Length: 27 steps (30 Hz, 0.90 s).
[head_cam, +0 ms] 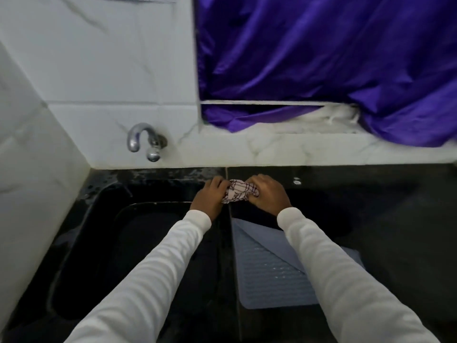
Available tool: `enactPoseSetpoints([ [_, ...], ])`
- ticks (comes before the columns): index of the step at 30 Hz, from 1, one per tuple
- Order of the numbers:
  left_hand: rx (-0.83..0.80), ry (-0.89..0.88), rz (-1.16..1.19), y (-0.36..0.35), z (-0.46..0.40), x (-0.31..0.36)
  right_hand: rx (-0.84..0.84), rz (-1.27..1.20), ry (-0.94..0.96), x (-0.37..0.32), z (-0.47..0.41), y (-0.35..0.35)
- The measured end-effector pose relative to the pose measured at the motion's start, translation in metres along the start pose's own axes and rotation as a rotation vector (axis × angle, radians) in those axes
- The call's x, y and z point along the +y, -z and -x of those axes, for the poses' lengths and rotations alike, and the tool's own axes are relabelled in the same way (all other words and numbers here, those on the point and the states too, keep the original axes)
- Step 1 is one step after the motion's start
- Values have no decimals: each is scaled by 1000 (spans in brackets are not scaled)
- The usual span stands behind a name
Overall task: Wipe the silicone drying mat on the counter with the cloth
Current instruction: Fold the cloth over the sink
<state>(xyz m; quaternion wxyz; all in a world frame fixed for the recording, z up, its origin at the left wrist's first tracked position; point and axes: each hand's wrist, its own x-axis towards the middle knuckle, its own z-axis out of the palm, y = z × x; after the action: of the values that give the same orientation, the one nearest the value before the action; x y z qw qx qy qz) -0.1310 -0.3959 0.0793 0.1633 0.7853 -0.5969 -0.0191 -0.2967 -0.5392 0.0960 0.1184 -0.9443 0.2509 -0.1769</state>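
Observation:
A white cloth with dark checked lines [238,192] is bunched up between both hands near the back of the counter. My left hand [210,198] grips its left end and my right hand [268,195] grips its right end. The grey-blue silicone drying mat [267,273] lies flat on the black counter nearer to me, its ridged surface showing. My right forearm in a white sleeve crosses over the mat and hides its right part.
A black sink basin [128,243] sits left of the mat, set into the black counter [385,219]. A chrome tap [146,141] sticks out of the white tiled wall above it. A purple curtain [321,58] hangs over the window ledge at the back right.

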Motion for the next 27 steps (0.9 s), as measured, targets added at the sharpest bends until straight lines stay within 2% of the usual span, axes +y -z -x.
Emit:
enactPoseSetpoints([
  [6,-72,-178,46,-31,-38,78,51,-3,-229,59,67,37],
  [15,-128,-442,156,-55,-74,169,216,10,-470,100,157,76],
  [27,-217,-771,126,-98,-99,300,360,21,-696,154,271,102],
])
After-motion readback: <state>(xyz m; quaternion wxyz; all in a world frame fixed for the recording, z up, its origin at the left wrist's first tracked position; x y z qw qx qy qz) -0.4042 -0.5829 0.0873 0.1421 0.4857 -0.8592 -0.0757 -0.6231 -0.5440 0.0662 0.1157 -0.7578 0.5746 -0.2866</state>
